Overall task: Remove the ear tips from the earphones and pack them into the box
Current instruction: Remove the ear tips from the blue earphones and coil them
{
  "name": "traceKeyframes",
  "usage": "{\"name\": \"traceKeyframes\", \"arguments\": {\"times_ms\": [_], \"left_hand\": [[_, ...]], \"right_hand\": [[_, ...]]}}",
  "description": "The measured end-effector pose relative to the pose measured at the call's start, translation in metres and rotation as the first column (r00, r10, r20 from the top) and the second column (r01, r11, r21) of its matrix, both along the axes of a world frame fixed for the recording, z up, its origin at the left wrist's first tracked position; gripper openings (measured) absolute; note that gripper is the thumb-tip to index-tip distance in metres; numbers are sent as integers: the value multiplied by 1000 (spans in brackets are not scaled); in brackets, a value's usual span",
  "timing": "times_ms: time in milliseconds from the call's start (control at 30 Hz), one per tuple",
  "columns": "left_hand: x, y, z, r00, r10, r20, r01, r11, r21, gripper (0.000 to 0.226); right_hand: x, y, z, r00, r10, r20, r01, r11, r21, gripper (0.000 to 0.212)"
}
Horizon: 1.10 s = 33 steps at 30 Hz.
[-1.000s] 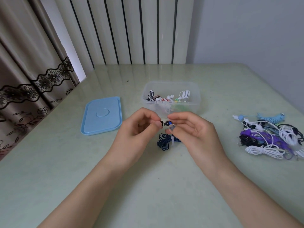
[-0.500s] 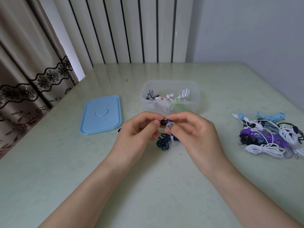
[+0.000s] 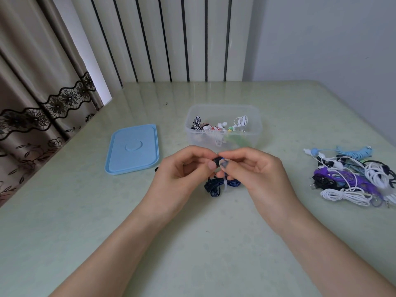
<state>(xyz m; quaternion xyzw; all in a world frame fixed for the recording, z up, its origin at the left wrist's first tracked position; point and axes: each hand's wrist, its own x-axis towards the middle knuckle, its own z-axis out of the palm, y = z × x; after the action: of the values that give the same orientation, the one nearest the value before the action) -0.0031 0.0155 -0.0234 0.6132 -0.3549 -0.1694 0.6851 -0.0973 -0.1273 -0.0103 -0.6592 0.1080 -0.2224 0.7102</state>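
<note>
A pale green table [image 3: 85, 221] fills the view, with a striped panel [image 3: 171, 39] and a lace-trimmed curtain [image 3: 32, 93] behind its far and left edges. Left of centre lies a light blue lid [image 3: 132, 148], flat on the table. Right of it, toward the far side, stands the clear plastic box [image 3: 222, 125], open on top and holding several bundled earphones [image 3: 220, 125] in white, black and green. At the right edge of the table lies a pile of coiled earphones [image 3: 353, 174] in white, purple, black and pale blue, well apart from the box. Near the middle, just on the near side of the box, the left hand [image 3: 182, 172] and the right hand [image 3: 257, 174] meet fingertip to fingertip, both with fingers curled. Between them they pinch a small dark earbud [image 3: 216, 162]: the left thumb and forefinger close on its black end, the right thumb and forefinger on the other. Below the hands, a bundled dark blue cable [image 3: 218, 185] hangs down to the table. A tiny black piece [image 3: 156, 168] lies just beside the lid's near right corner.
</note>
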Motion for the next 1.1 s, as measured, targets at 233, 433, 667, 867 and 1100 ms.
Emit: {"name": "traceKeyframes", "arguments": {"times_ms": [233,433,667,867,1100], "left_hand": [[-1,3,2,986,17,164,-29,997,70,9],[3,3,0,989,1,146,-12,997,75,10],[10,3,-1,997,-74,3,73,996,54,18],[12,6,-1,991,-110,-73,114,992,50,15],[11,7,5,969,-159,-191,176,982,71,10]], "right_hand": [[2,-1,-1,999,34,15,-34,997,63,8],[1,-1,0,997,70,10,-71,992,102,9],[0,1,-1,997,81,16,-82,992,101,4],[-1,3,-1,997,78,0,-78,994,79,3],[-3,3,0,994,107,-26,-105,993,53,4]]}}
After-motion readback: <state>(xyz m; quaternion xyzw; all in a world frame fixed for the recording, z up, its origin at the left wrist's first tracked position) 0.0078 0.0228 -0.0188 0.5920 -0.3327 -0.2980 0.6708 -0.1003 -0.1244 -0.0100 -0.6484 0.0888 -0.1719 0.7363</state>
